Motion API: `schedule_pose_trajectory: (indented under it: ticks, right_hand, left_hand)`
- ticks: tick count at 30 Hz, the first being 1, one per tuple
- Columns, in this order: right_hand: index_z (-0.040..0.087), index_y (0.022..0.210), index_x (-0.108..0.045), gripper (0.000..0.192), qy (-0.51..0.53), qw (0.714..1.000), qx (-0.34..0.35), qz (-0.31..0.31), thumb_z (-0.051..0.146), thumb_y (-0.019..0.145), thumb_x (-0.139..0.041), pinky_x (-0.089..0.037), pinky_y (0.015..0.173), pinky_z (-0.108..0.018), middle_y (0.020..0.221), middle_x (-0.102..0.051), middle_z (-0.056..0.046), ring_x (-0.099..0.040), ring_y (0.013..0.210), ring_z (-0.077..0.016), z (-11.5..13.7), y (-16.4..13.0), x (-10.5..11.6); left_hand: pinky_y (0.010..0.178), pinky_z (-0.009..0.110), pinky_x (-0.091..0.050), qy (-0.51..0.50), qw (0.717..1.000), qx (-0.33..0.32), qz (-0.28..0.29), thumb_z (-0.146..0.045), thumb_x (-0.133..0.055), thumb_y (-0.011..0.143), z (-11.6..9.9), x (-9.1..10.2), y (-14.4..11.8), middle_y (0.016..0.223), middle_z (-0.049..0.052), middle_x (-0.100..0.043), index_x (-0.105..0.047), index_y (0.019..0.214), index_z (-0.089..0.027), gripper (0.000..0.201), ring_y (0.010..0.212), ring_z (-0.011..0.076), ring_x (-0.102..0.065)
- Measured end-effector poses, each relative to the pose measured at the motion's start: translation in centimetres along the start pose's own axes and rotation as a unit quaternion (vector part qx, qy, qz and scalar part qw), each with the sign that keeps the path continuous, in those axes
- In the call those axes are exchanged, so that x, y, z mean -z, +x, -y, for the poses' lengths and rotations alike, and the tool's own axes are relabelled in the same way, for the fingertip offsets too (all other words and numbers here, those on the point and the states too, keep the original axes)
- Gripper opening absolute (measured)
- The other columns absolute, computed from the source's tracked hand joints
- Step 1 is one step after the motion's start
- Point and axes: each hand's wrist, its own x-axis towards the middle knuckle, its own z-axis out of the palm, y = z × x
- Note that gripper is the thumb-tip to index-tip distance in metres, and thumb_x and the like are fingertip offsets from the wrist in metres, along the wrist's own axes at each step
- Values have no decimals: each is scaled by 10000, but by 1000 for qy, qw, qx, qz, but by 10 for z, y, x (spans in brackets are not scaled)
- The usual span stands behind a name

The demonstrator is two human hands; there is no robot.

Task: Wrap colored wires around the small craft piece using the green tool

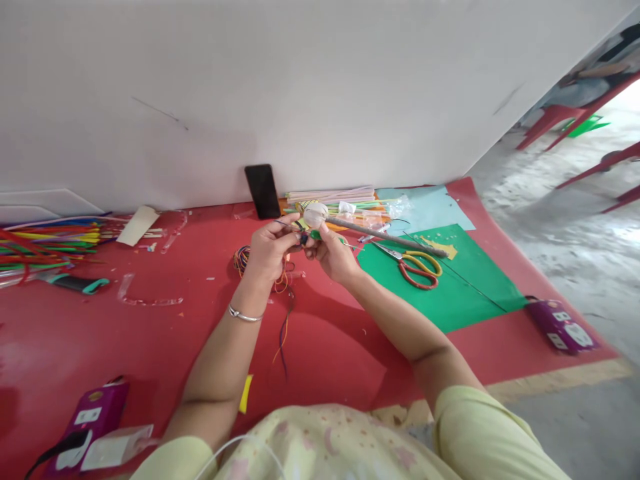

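Observation:
My left hand (270,252) and my right hand (334,253) meet above the red mat (150,333). Together they pinch a small dark piece (303,238) with thin coloured wires (284,320) hanging from it. A white ball (315,215) on the end of a long grey stick (395,237) rests across my right hand's fingers. The stick runs off to the right over green paper (450,293). A bundle of coloured wire (241,259) lies just behind my left hand. A silver bangle (244,315) circles my left wrist.
Scissors with yellow and red handles (419,268) lie on the green paper. A black phone (263,191) leans on the white wall. Coloured sticks (45,243) are piled at left. Purple boxes sit at bottom left (93,417) and right (563,325). Red chairs (575,113) stand far right.

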Motion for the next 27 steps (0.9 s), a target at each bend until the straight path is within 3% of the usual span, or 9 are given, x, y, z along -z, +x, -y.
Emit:
schedule_pose_trajectory:
  ticks: [2,5,7,11,14,19,22,27]
  right_hand:
    - [219,772,-685,626,-24,1000,0,13,824,829,-834,-558,601,-297,720,-736,-19,-664,633,-160,1,1,2]
    - [224,788,-675,635,-37,999,11,-25,844,864,-790,-573,596,-298,723,-735,-22,-677,634,-165,-5,2,3]
    - [231,810,-674,648,-31,998,29,-46,870,887,-746,-575,591,-292,737,-736,-23,-697,653,-170,-13,1,1]
    - [233,878,-705,672,-42,996,67,-47,900,946,-644,-591,616,-291,832,-769,-44,-738,738,-180,-28,-3,-1]
    - [225,957,-735,707,-70,994,85,-14,909,987,-561,-606,646,-312,897,-781,-59,-726,746,-180,-29,-3,5]
    - [202,1019,-763,708,-124,983,104,82,884,1005,-573,-614,674,-344,894,-772,-59,-689,713,-182,-6,4,23]
    - [207,1049,-777,638,-154,973,116,124,830,1004,-647,-648,723,-333,907,-782,-51,-730,756,-181,14,6,30]
    - [173,941,-821,609,-219,944,186,161,752,1041,-663,-673,726,-308,1117,-792,-114,-762,802,-163,35,5,31]
  left_hand:
    - [665,306,-610,16,1000,10,6,-204,-970,621,1,1,0,828,32,-784,-870,1054,-169,446,709,171,-726]
    - [677,273,-592,48,997,-47,-26,-194,-955,652,6,0,1,900,43,-799,-862,966,-177,327,758,153,-718]
    - [696,271,-605,33,997,-51,-42,-211,-965,651,8,-4,1,909,29,-792,-853,954,-182,325,774,147,-719]
    - [683,293,-633,-29,999,8,-44,-215,-984,586,2,-9,-2,832,-5,-768,-850,994,-179,431,725,149,-720]
    - [607,261,-584,-56,997,59,-16,-185,-957,577,-6,-4,-1,826,4,-778,-849,999,-171,435,680,140,-703]
    - [500,214,-454,-68,984,154,65,-137,-911,571,-17,9,2,792,27,-780,-859,987,-168,420,658,148,-691]
    - [492,205,-436,-51,981,164,93,-133,-903,566,-19,12,4,784,42,-781,-873,985,-171,421,657,146,-677]
    - [470,205,-420,-51,978,171,105,-135,-895,526,-18,14,5,760,34,-750,-888,971,-174,447,622,129,-617]
